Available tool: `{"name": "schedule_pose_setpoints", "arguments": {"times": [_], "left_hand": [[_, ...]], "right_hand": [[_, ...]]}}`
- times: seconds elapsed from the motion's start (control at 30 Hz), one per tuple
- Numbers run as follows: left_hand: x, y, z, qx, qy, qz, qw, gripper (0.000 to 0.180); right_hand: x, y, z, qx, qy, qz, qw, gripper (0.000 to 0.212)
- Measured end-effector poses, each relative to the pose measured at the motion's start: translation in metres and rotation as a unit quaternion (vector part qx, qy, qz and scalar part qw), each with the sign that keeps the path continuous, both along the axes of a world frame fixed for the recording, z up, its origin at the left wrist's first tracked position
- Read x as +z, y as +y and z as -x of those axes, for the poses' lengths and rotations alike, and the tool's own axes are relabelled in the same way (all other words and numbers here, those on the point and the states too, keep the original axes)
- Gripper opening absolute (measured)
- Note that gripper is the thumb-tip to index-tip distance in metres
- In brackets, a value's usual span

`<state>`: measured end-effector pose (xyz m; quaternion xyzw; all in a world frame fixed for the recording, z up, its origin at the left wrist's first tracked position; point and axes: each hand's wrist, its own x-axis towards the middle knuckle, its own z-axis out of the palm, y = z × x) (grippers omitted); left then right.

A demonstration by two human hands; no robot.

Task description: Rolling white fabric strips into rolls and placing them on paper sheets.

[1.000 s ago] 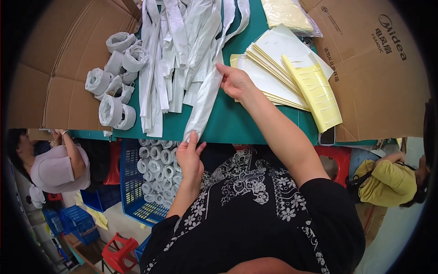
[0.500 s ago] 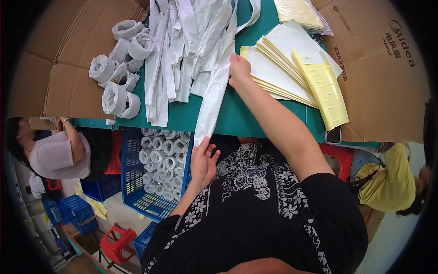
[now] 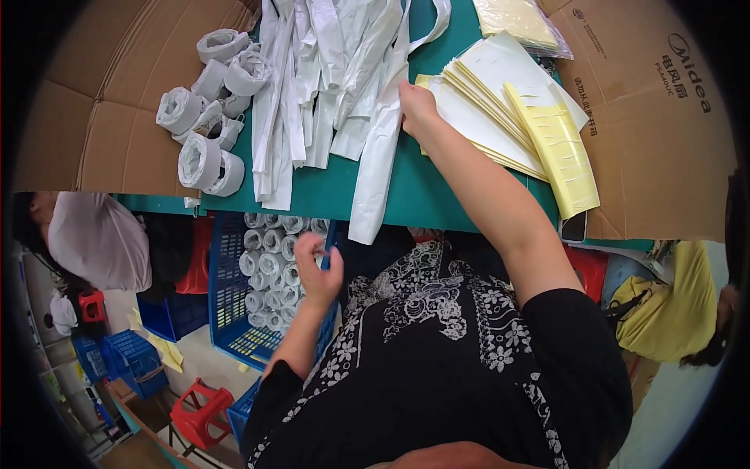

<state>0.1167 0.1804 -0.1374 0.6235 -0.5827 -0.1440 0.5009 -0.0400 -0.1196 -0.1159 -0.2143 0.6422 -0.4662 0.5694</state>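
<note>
A long white plastic strip (image 3: 379, 168) lies over the green table, its lower end hanging past the front edge. My right hand (image 3: 417, 105) is closed on this strip's right side, about halfway up. My left hand (image 3: 319, 273) is off the strip, in front of the blue crate, with curled fingers apart and nothing seen in them. More white plastic strips (image 3: 275, 117) lie side by side on the table to the left. Rolled white strips (image 3: 200, 160) stand in a cluster at the table's left.
A blue crate (image 3: 223, 301) below the table edge holds many white rolls (image 3: 273, 266). Yellow-edged white sheets (image 3: 484, 109) and a slit yellow sheet (image 3: 556, 148) lie at right. Cardboard (image 3: 641, 133) flanks the green table (image 3: 469, 207). People sit at left and right; a red stool (image 3: 201, 413) stands lower left.
My left hand has let go of the strip's lower end and moved left and slightly down. The strip's end now hangs free. My right hand keeps its hold, nearly unmoved.
</note>
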Motion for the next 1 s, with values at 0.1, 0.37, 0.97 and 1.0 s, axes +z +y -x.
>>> {"name": "schedule_pose_setpoints", "arguments": {"times": [0.1, 0.37, 0.97, 1.0], "left_hand": [[0.051, -0.069, -0.020, -0.168, -0.339, 0.071, 0.923, 0.046], [0.079, -0.154, 0.004, -0.517, -0.417, 0.174, 0.727, 0.040], [0.113, -0.166, 0.069, -0.157, 0.550, -0.491, 0.657, 0.034], [0.108, -0.168, 0.068, -0.165, 0.557, -0.499, 0.643, 0.030]], "right_hand": [[0.002, 0.002, 0.017, 0.117, -0.104, 0.012, 0.988, 0.027], [0.030, 0.025, 0.033, 0.270, -0.061, 0.008, 0.961, 0.030], [0.039, 0.080, 0.101, 0.463, -0.060, 0.197, 0.862, 0.022], [0.041, 0.083, 0.105, 0.463, -0.061, 0.196, 0.862, 0.022]]}}
